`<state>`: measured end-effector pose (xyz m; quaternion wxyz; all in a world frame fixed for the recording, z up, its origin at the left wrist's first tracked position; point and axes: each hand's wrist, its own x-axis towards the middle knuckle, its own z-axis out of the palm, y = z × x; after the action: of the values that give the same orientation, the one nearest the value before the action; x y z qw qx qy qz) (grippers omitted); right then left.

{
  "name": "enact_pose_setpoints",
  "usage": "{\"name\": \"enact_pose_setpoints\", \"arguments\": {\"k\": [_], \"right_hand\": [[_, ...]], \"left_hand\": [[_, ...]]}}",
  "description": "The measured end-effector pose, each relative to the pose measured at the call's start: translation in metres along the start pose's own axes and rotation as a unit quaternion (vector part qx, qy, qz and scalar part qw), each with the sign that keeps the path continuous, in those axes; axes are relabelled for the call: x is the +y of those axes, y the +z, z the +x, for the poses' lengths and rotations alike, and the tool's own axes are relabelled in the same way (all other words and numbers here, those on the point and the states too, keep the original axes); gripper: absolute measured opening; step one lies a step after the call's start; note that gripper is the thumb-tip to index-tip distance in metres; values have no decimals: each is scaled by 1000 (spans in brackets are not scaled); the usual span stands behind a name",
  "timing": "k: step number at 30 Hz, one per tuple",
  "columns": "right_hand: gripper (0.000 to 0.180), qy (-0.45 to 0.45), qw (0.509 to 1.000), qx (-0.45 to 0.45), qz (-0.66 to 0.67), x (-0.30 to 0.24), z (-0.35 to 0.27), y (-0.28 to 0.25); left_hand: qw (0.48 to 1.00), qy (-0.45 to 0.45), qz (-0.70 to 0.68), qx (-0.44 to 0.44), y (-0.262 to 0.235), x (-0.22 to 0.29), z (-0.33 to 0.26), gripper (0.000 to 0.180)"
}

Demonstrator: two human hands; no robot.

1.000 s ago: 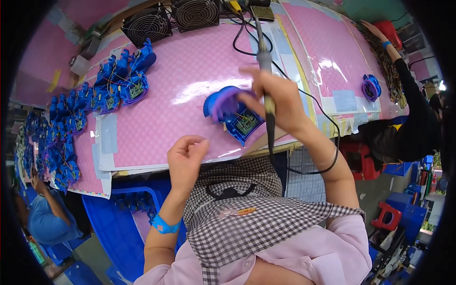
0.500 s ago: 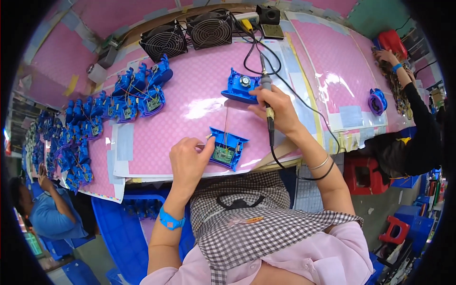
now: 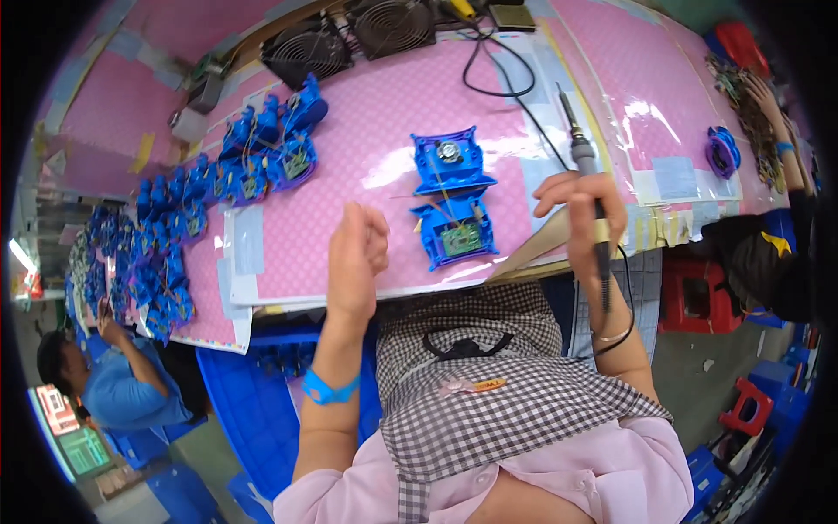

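Note:
My right hand (image 3: 583,210) is closed around a soldering iron (image 3: 582,150), its metal tip pointing away from me and its cord looping down past my wrist. To the left of it lie two blue plastic casing halves, nearly touching. The far casing half (image 3: 430,175) carries a round silver part (image 3: 449,152); the near casing half (image 3: 436,254) holds a green circuit board (image 3: 460,238). Thin wires run between the two. My left hand (image 3: 353,262) is raised left of the near half, apart from it, fingers loosely bent and nothing visible in them.
Many blue assemblies (image 3: 292,162) with boards and wires crowd the table's left side. Two black fans (image 3: 305,51) stand at the back. A blue and purple part (image 3: 723,153) lies far right, near another person's hand (image 3: 765,100). Another person in blue (image 3: 135,389) sits at left.
My left hand has come away from the near casing half, which now lies close to the far half. My right hand has drawn the soldering iron rightward, away from the casings. The view has shifted.

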<state>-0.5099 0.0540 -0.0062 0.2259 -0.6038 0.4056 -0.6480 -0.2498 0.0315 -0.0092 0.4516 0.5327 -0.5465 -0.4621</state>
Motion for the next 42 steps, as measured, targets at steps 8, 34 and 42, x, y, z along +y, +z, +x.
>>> {"name": "enact_pose_setpoints", "arguments": {"k": [8, 34, 42], "right_hand": [[20, 167, 983, -37, 71, -23, -8, 37], [29, 269, 951, 28, 151, -2, -20, -21], [18, 169, 984, -8, -50, 3, -11, 2]], "left_hand": [[944, -146, -226, -189, 1, 40, 2, 24], [965, 211, 156, -14, -10, 63, 43, 9], [940, 228, 255, 16, 26, 35, 34, 12]]}}
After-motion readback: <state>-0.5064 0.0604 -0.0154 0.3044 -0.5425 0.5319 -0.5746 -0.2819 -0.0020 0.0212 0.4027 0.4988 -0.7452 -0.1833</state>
